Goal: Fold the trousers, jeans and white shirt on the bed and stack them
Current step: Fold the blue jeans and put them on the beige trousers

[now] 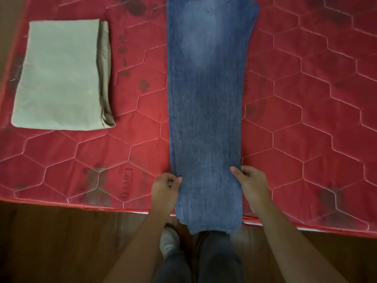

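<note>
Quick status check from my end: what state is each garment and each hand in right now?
Trousers: pale green, folded into a flat rectangle, lying apart to the left on the bed.
Jeans: halved lengthwise, laid out full length, hems hanging over the near bed edge.
Left hand: fingers pinching the jeans' left edge.
Right hand: fingers pinching the right edge.
White shirt: not in view.

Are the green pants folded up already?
Yes. The green trousers lie as a neat rectangle on the bed, layered edges showing.
</note>
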Available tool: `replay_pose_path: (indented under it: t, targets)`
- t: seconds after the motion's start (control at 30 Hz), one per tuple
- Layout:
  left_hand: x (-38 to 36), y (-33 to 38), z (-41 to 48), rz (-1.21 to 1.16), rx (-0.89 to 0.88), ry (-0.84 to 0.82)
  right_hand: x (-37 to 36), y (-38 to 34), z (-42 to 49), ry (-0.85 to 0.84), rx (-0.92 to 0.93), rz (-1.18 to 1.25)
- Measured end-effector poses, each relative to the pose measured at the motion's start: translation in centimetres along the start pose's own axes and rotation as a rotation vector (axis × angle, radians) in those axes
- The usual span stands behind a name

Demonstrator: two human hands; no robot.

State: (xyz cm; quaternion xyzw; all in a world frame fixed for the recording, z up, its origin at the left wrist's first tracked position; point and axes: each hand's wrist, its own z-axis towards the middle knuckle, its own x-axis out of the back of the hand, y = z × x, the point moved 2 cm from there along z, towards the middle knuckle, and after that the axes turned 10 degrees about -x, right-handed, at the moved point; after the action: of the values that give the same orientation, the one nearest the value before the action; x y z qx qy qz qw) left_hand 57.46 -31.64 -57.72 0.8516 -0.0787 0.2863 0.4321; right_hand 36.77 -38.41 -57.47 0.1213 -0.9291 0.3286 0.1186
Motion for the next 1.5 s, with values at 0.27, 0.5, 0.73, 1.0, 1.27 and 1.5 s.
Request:
replay_pose_path:
  t: [0.27,0.5,0.73,1.0,1.27,1.5]
  targets:
    - [0.5,-0.9,0.2,-0.158,0.086,-0.017,-1.2,0.0,-0.5,0.143,0.017,-0.011]
    - [0.4,-0.9,0.2,-0.139,0.057,0.009,-1.5,0.4,-0.6,0.140,-0.019,-0.086]
    - [0.1,-1.6,-0.9,-0.139,0.006,-0.016,-1.2,3.0,-2.6,0.072,-0.040,-0.110]
    - [0.3,-2.1,-3.8,-0.401,0.094,0.078,-1.1,4.1,-5.8,0.032,-0.059,0.225]
    - [0.4,-5.2,-8.2,-0.178,0.042,-0.199,-1.5,8.5,-8.9,-0.017,-0.102,0.113]
    - [1.3,-5.5,-12.4,-0.325,0.134,-0.226,-1.1,10.5,-12.7,0.059,-0.138,0.191]
